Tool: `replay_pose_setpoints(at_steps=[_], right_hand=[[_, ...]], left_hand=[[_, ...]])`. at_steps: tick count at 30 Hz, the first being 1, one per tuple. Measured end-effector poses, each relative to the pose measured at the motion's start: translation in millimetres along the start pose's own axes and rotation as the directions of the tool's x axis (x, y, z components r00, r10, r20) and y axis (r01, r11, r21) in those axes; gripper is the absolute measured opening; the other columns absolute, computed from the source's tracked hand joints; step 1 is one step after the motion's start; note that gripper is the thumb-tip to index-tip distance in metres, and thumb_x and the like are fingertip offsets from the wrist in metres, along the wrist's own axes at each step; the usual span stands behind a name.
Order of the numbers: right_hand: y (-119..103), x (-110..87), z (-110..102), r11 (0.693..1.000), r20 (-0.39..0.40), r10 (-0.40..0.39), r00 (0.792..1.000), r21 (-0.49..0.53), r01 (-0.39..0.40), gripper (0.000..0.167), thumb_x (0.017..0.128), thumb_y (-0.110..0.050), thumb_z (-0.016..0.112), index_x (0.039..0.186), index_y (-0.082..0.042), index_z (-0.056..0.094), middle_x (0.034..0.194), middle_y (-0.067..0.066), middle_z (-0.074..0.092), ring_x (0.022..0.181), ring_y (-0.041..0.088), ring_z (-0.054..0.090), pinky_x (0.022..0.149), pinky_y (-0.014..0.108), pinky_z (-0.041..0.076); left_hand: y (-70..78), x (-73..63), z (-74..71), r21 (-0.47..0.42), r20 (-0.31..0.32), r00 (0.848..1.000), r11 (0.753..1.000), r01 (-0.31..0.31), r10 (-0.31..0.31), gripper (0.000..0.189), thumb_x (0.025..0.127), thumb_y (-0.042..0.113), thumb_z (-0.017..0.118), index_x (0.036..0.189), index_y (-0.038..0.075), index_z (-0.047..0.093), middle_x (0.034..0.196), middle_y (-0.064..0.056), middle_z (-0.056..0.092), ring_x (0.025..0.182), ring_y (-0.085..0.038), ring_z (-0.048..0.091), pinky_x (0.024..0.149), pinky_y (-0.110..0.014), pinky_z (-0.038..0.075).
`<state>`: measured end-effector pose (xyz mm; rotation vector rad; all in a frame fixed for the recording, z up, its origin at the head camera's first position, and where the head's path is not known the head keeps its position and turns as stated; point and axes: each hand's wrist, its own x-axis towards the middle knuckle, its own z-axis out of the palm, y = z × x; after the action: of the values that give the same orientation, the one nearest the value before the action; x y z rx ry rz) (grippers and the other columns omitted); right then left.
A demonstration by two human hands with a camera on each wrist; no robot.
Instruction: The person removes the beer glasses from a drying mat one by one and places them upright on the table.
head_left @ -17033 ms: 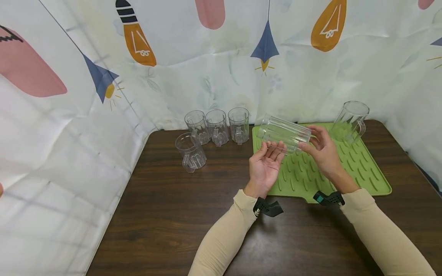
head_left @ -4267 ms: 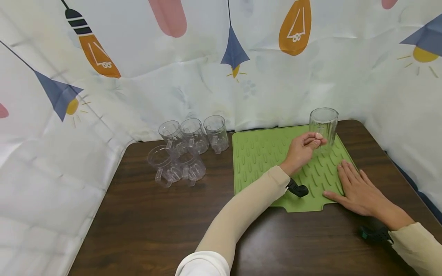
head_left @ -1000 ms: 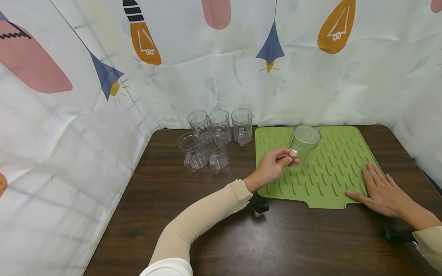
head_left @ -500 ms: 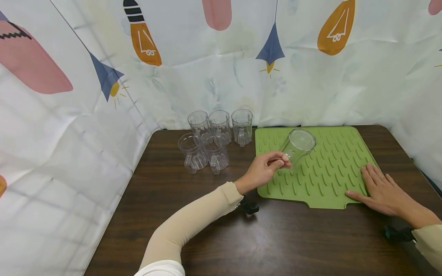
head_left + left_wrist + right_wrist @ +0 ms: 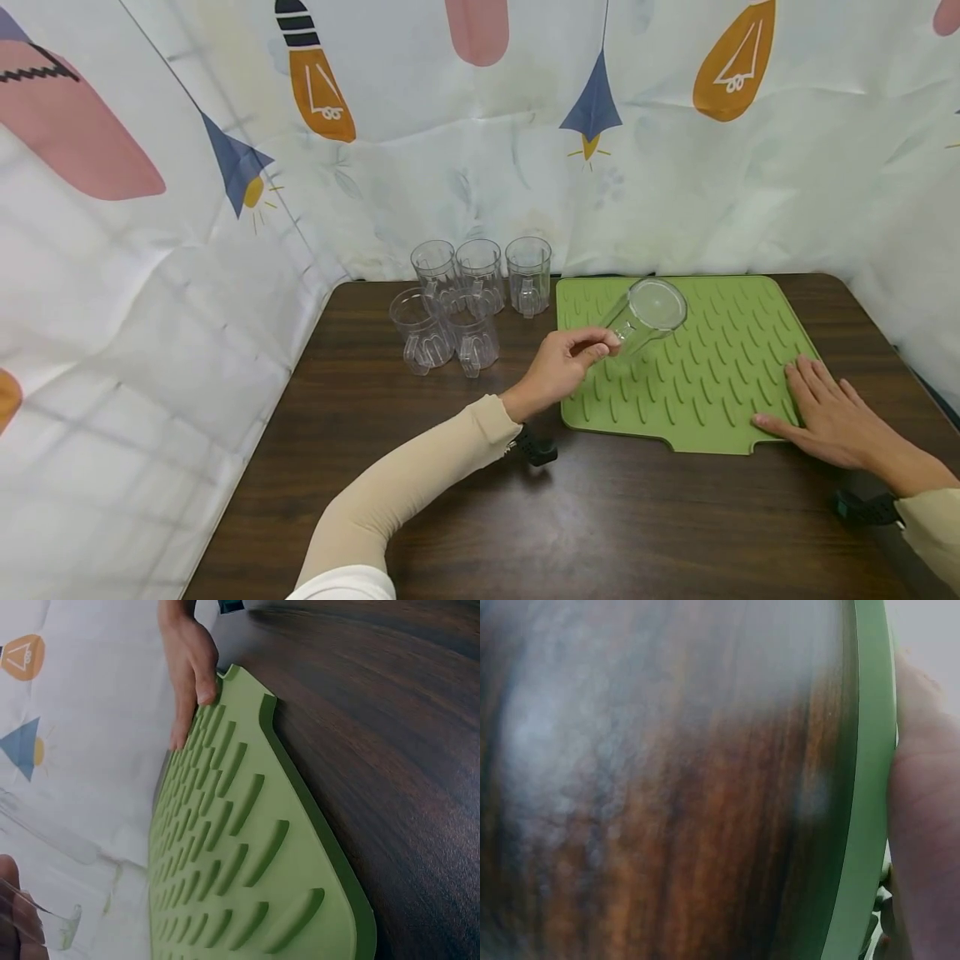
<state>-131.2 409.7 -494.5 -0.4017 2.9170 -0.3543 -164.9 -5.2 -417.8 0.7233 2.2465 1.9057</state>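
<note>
My left hand [image 5: 566, 367] pinches the handle of a clear mug [image 5: 647, 312] over the left part of a green ridged mat [image 5: 712, 350]. The mug is tilted, with its round end up and towards the right. In the left wrist view, part of the mug handle [image 5: 71, 926] shows beside the left fingers [image 5: 22, 922]. My right hand [image 5: 840, 421] lies flat with straight fingers on the mat's right front edge. The right wrist view shows it blurred, close to the green edge [image 5: 866, 750].
Several clear mugs [image 5: 528, 279] stand upright in two rows on the dark wooden table [image 5: 600, 517], left of the mat, handles towards the front. A printed white cloth [image 5: 465, 183] hangs behind the table and along its sides.
The mug held in both hands earlier is gone from them, and one more stands at left. My left hand has carried the mat's other mug leftward, tilting it. The right hand stays flat.
</note>
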Motion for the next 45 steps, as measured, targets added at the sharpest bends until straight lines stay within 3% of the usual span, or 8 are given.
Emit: replay_pose_setpoints(at_steps=[6, 9, 13, 17, 23, 34, 39, 45], right_hand=[[1.2, 0.0, 0.5, 1.000, -0.003, 0.003, 1.000, 0.002, -0.003, 0.108, 0.102, -0.058, 0.054, 0.160, 0.013, -0.002, 0.163, 0.043, -0.008, 0.154, 0.057, -0.014, 0.117, 0.082, -0.002], [1.5, -1.1, -0.6, 1.000, -0.010, 0.011, 1.000, 0.014, -0.011, 0.105, 0.103, -0.057, 0.053, 0.161, 0.012, 0.000, 0.164, 0.043, -0.008, 0.154, 0.059, -0.014, 0.116, 0.083, -0.004], [2.0, -3.1, -3.6, 0.999, -0.039, 0.026, 0.999, 0.020, -0.025, 0.099, 0.104, -0.056, 0.051, 0.163, 0.006, 0.004, 0.166, 0.039, -0.008, 0.154, 0.059, -0.012, 0.113, 0.086, -0.006], [1.9, -3.3, -7.8, 1.000, -0.101, 0.029, 0.994, 0.002, -0.029, 0.094, 0.104, -0.055, 0.052, 0.165, 0.001, 0.007, 0.169, 0.033, -0.007, 0.156, 0.056, -0.009, 0.108, 0.088, 0.002], [-1.1, -0.5, -14.9, 1.000, -0.194, 0.024, 0.981, 0.007, -0.023, 0.089, 0.105, -0.050, 0.053, 0.166, -0.004, 0.009, 0.172, 0.029, -0.003, 0.159, 0.052, -0.004, 0.102, 0.085, 0.010], [-19.1, 8.3, -24.8, 0.995, -0.324, 0.007, 0.946, 0.096, 0.026, 0.079, 0.107, -0.041, 0.053, 0.166, -0.005, 0.014, 0.174, 0.024, 0.001, 0.161, 0.048, -0.004, 0.097, 0.083, 0.014], [-35.8, 12.8, -32.6, 0.977, -0.380, -0.015, 0.925, 0.193, 0.095, 0.069, 0.110, -0.032, 0.048, 0.165, -0.006, 0.015, 0.173, 0.027, 0.006, 0.156, 0.059, 0.001, 0.098, 0.090, 0.009], [-57.8, 15.4, -45.4, 0.920, -0.427, -0.034, 0.904, 0.339, 0.194, 0.062, 0.111, -0.024, 0.042, 0.166, -0.009, 0.018, 0.169, 0.032, 0.011, 0.152, 0.066, 0.001, 0.103, 0.094, -0.004]], left_hand=[[4.1, -2.1, -2.3, -0.055, 0.000, 1.000, 0.998, -0.007, 0.007, 0.024, 0.101, 0.004, 0.063, 0.120, -0.005, 0.073, 0.119, -0.026, 0.074, 0.114, -0.034, 0.073, 0.100, -0.024, 0.059], [6.6, -2.1, -3.5, -0.045, -0.021, 1.000, 0.999, -0.012, 0.011, 0.023, 0.099, 0.003, 0.064, 0.119, -0.005, 0.074, 0.118, -0.026, 0.075, 0.113, -0.038, 0.073, 0.099, -0.026, 0.060], [11.3, -1.0, -5.3, 0.015, -0.055, 0.998, 0.999, -0.031, 0.032, 0.021, 0.098, 0.003, 0.066, 0.115, -0.005, 0.076, 0.119, -0.023, 0.076, 0.110, -0.037, 0.075, 0.095, -0.026, 0.062], [17.1, -0.5, -8.0, 0.102, -0.085, 0.992, 0.991, -0.088, 0.097, 0.020, 0.098, 0.004, 0.066, 0.113, -0.003, 0.076, 0.116, -0.020, 0.077, 0.108, -0.033, 0.076, 0.093, -0.019, 0.060], [22.0, -1.1, -12.3, 0.248, -0.086, 0.975, 0.953, -0.177, 0.204, 0.019, 0.101, 0.009, 0.064, 0.113, 0.001, 0.076, 0.112, -0.015, 0.077, 0.105, -0.026, 0.075, 0.093, -0.018, 0.059], [23.1, -1.4, -10.5, 0.490, 0.010, 0.938, 0.816, -0.306, 0.345, 0.020, 0.103, 0.008, 0.061, 0.115, 0.003, 0.076, 0.110, -0.011, 0.076, 0.100, -0.019, 0.074, 0.088, -0.015, 0.057], [21.7, -1.7, -8.9, 0.550, 0.038, 0.904, 0.746, -0.374, 0.425, 0.020, 0.105, 0.007, 0.057, 0.116, 0.000, 0.072, 0.108, -0.012, 0.074, 0.100, -0.020, 0.072, 0.092, -0.015, 0.057], [21.5, -0.4, -9.1, 0.660, 0.115, 0.835, 0.587, -0.469, 0.539, 0.017, 0.106, 0.003, 0.054, 0.114, 0.002, 0.069, 0.106, -0.010, 0.071, 0.098, -0.020, 0.067, 0.093, -0.019, 0.056]])
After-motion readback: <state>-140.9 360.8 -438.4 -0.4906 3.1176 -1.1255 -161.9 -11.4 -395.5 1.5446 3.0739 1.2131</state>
